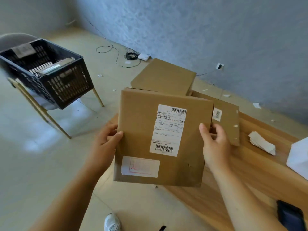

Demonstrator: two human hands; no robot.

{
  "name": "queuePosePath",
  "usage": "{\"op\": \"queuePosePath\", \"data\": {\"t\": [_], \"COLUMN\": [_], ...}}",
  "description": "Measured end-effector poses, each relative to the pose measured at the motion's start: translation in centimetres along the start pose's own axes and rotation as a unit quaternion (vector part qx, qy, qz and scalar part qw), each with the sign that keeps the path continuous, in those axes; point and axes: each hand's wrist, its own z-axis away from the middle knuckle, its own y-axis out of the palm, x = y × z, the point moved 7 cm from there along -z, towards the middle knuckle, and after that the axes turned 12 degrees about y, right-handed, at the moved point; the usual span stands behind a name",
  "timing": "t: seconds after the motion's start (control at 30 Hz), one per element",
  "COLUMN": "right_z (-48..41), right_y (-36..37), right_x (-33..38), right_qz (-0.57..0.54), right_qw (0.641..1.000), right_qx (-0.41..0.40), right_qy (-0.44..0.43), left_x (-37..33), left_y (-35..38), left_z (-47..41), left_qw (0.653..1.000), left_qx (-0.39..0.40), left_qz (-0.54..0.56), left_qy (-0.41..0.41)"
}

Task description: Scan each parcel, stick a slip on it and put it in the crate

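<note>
Cardboard parcel (140,130) mid-frame, left grip (106,139) and right grip (215,144) clasping its edges; two more parcels (164,77) behind; one black crate (66,87) upper left.

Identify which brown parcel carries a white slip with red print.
The parcel held between the left hand and right hand; its slip sits lower left. The plain parcel behind and the small-barcode parcel show none.

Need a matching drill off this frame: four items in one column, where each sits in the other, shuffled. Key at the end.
1 labelled parcel
2 black crate
3 slip stack
4 dark device

A on the chair
B on the table, next to the white object
C held by left hand and right hand
D at the table's near edge

Pairs: 1-C, 2-A, 3-B, 4-D
</note>
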Motion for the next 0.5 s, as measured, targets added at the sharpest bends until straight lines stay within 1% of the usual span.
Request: {"op": "queuePosePath", "data": {"t": [0.07,0.2,0.37,0.43,0.5], "right_z": [1.0,2.8,4.0,4.0,3.8], "right_y": [4.6,14.6,26.1,30.3,34.1], "right_x": [3.0,7.4,10.1,10.9,12.1], "right_qz": [-0.010,-0.029,-0.035,-0.036,-0.023], "right_qw": [0.999,0.994,0.982,0.973,0.968], "right_qx": [0.012,0.077,0.177,0.223,0.246], "right_qy": [-0.032,-0.071,-0.059,-0.044,-0.044], "left_x": [0.2,1.0,2.2,3.1,4.0], "left_y": [-5.3,-15.1,-25.1,-28.1,-30.6], "left_z": [-1.3,-3.4,-5.2,-5.9,-7.0], "left_qw": [0.999,0.994,0.985,0.983,0.982], "left_qx": [-0.033,-0.085,-0.141,-0.160,-0.174], "left_qz": [-0.026,-0.072,-0.095,-0.089,-0.075], "left_qy": [0.006,0.012,0.007,-0.002,-0.008]}}
